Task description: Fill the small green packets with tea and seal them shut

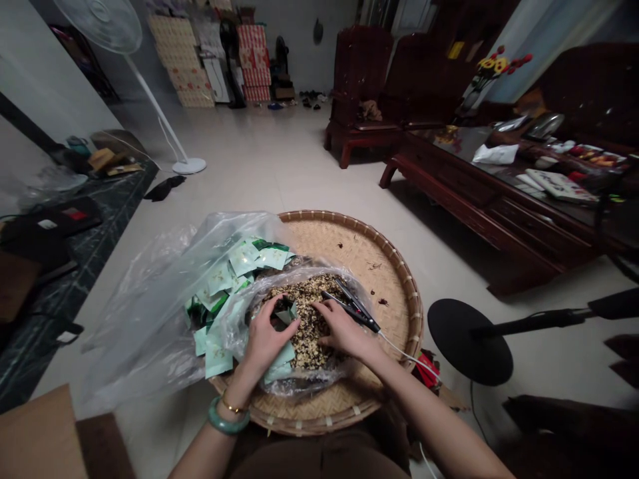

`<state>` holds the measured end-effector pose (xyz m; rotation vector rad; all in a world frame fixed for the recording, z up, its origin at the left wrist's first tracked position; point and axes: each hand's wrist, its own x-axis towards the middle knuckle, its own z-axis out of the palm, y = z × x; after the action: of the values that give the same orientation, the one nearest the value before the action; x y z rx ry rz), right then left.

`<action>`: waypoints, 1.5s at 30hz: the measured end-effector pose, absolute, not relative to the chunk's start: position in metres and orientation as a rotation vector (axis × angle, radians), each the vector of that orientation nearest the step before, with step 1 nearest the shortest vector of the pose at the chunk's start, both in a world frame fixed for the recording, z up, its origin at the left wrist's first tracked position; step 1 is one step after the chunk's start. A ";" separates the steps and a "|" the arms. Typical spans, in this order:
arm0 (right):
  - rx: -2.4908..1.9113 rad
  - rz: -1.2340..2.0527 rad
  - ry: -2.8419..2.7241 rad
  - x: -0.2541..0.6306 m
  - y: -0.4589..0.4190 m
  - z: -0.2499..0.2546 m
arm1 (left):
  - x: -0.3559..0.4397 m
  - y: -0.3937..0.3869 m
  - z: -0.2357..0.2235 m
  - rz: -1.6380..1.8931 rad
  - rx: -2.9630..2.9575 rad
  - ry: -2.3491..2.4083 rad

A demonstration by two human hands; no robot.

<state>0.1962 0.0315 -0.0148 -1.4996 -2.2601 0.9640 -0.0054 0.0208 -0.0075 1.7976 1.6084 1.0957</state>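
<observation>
My left hand point(267, 336) grips a small pale green sachet point(285, 314) over a heap of dried, speckled tea-like material point(308, 346). The heap lies in a clear plastic bag point(294, 279) on a round woven bamboo tray point(394, 273). My right hand point(344, 329) rests on the heap, shut around a black tongs-shaped tool with a white cord, probably a heat sealer point(352, 309). Several pale green and darker green sachets point(234, 279) lie in a second clear bag point(144, 319), just left of my left hand.
A dark wooden table point(499, 206) with clutter and carved chairs point(359, 86) stand to the right. A black round stand base point(469, 340) sits right of the tray. A dark stone ledge point(64, 286) runs left, and stacked boxes point(180, 53) stand far back beside a white fan point(104, 26).
</observation>
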 end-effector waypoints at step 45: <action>-1.053 0.687 -1.988 0.176 0.037 0.062 | 0.012 0.016 -0.011 1.096 2.024 1.540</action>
<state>0.1764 0.0367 0.0615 -1.0535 -1.9880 0.6867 0.0121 0.0162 -0.0107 2.0240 1.5404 1.0963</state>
